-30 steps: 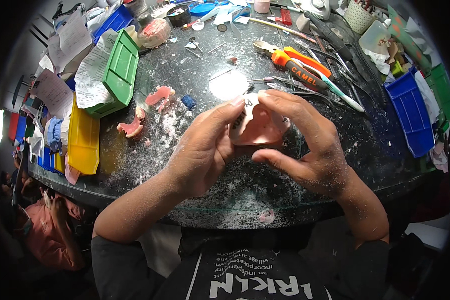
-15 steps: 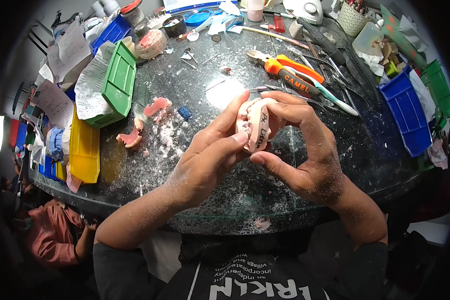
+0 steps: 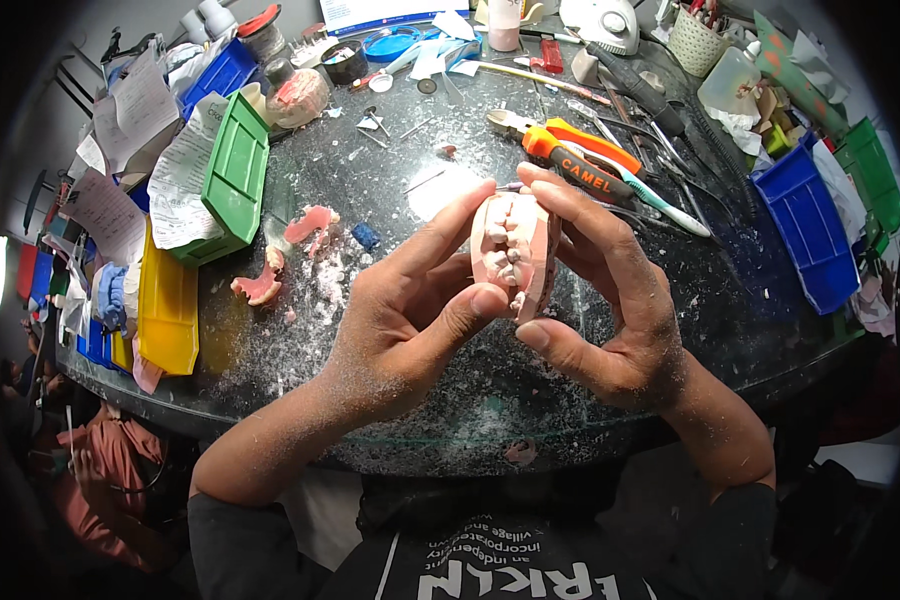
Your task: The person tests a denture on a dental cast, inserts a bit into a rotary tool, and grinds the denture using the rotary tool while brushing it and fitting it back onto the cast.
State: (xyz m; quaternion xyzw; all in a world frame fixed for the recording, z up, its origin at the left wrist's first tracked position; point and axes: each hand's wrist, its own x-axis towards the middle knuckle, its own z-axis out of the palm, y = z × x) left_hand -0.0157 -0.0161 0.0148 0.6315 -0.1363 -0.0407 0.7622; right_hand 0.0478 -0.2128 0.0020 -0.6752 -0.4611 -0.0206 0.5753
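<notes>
I see my left hand [image 3: 395, 325] and right hand [image 3: 610, 300] both clamped on the pink denture model [image 3: 513, 252], thumbs at its six o'clock, orange-handled pliers [image 3: 570, 150] at one o'clock.

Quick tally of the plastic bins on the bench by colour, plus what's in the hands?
Green bins: 2, one left, one far right
Blue bins: 2, one right, one back left
Yellow bins: 1
Total bins: 5
Held: 1 pink denture model, between left hand and right hand
</notes>
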